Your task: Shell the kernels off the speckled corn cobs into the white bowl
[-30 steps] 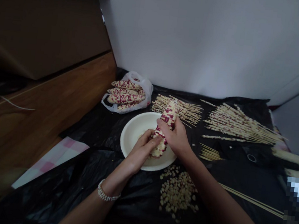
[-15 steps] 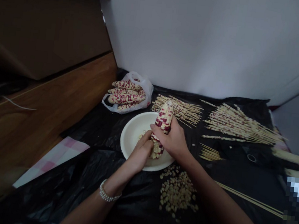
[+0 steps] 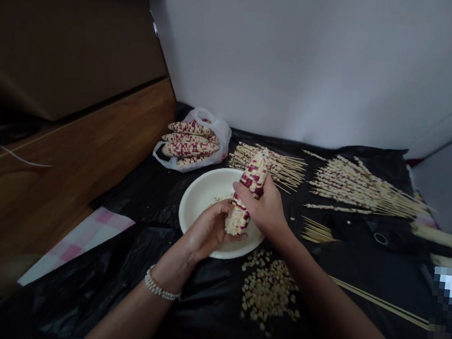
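Observation:
An ear of corn with cream and dark red kernels is held tilted over a white bowl. My right hand is wrapped round its middle, the thumb lying across the kernels. Round the lower end curls my left hand, palm turned up, with fingers partly hidden behind the corn. That lower part shows a pale patch where kernels are gone. A few loose kernels lie inside the bowl.
Behind the bowl, a white plastic bag holds several ears of corn. Kernel-threaded skewers lie at right, bare skewers nearer. A pile of kernels rests on the black sheet. Wooden board at left.
My left hand has turned from a closed grip with its back showing to palm up, cupping the lower end. The corn leans slightly more to the right.

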A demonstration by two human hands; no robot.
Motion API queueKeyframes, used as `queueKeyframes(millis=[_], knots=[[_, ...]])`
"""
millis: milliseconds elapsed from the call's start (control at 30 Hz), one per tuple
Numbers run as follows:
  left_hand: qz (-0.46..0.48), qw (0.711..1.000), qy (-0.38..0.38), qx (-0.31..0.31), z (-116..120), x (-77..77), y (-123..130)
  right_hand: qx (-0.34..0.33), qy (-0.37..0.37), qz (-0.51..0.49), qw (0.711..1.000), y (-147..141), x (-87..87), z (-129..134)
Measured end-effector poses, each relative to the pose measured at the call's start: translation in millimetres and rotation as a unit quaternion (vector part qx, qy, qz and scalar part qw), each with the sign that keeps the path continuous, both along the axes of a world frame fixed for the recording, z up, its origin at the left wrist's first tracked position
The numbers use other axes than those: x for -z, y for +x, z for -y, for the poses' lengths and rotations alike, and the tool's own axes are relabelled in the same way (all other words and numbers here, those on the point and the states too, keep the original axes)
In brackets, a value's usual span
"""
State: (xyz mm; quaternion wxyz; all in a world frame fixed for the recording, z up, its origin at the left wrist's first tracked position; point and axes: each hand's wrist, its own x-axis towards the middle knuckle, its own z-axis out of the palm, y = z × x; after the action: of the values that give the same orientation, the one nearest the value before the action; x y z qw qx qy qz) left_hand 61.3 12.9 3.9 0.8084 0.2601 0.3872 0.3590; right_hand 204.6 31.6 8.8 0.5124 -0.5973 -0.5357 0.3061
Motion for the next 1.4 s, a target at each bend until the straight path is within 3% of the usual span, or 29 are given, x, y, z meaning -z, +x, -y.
queueKeyframes(millis=[233, 400, 733, 867, 1033, 1167, 1400], knots=[[0.062, 0.996, -0.062, 0.005, -3.3, 1.7, -4.7, 0.027, 0.015, 0.012, 0.999, -3.1, -4.2, 4.8], [0.049, 0.996, -0.073, -0.015, -4.4, 1.4, -4.5, 0.023, 0.010, 0.009, 1.000, -6.2, -2.0, 5.3], [-0.022, 0.999, 0.000, -0.039, 0.7, 1.0, -0.5, 0.030, 0.009, -0.008, 0.999, -3.8, 4.3, 0.9], [-0.066, 0.992, 0.107, -0.020, 1.7, 3.9, 2.3, 0.040, 0.006, -0.001, 0.999, -3.2, 2.1, 0.8], [-0.143, 0.953, 0.266, -0.010, 3.3, 12.7, 6.0, 0.037, -0.014, 0.003, 0.999, -0.9, -0.7, 0.3], [-0.220, 0.920, 0.325, 0.000, 3.7, 13.0, 4.5, 0.034, -0.025, 0.015, 0.999, 0.5, -2.8, 0.1], [-0.408, 0.828, 0.383, -0.024, 11.3, 6.4, 5.8, 0.038, -0.013, 0.104, 0.994, -4.3, 0.4, 4.3]])
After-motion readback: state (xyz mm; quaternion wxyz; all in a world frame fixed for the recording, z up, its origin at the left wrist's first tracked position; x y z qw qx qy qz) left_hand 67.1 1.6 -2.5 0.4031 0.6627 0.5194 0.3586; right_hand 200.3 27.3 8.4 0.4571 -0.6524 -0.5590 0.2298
